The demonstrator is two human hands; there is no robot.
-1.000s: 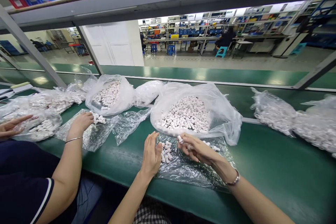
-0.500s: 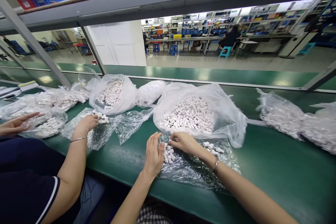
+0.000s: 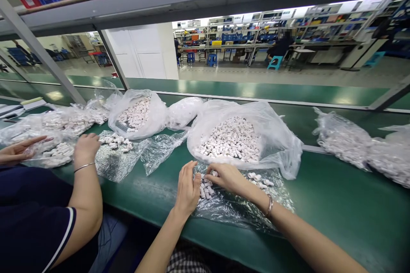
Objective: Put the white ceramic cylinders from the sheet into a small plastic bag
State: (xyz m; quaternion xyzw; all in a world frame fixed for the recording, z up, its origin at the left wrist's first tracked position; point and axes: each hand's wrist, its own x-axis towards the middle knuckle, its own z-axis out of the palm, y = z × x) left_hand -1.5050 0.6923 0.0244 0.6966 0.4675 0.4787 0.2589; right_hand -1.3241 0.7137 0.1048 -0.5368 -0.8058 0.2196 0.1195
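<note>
- Bench (image 3: 336,209): green work surface. Read clock positions from the pile, with 12 o'clock straight ahead of you.
- Big bag (image 3: 278,145): at 1 o'clock, lying open toward you and holding many white parts. No visible change.
- Film (image 3: 233,215): clear plastic, flat and wrinkled under your hands. No visible change.
- Co-worker's hand (image 3: 86,147): at 10 o'clock. It has shifted left, off the parts on the neighbouring film (image 3: 112,170), exposing them. Your station is not affected.
- Right hand (image 3: 226,177): at 2 o'clock. One second ago it held a part up, apart from the pile; it is now lowered to the pile's far edge. Thumb and forefinger are bent together and appear to pinch one part. The remaining fingers are mostly hidden; their state cannot be told.
- Left hand (image 3: 187,185): at 9 o'clock, as before. Fingers are extended and close together, thumb slightly apart, forming a wall along the pile. Whether the thumb touches the pile cannot be told.
- Pile (image 3: 206,191): white parts on the film, between your hands.
- Loose parts (image 3: 260,180): at 3 o'clock, on the film beyond your right wrist, apart from the pile.
- Part (image 3: 214,173): at your right fingertips, at the pile's edge. Judgement: it has reached the pile but is not yet released.
</note>
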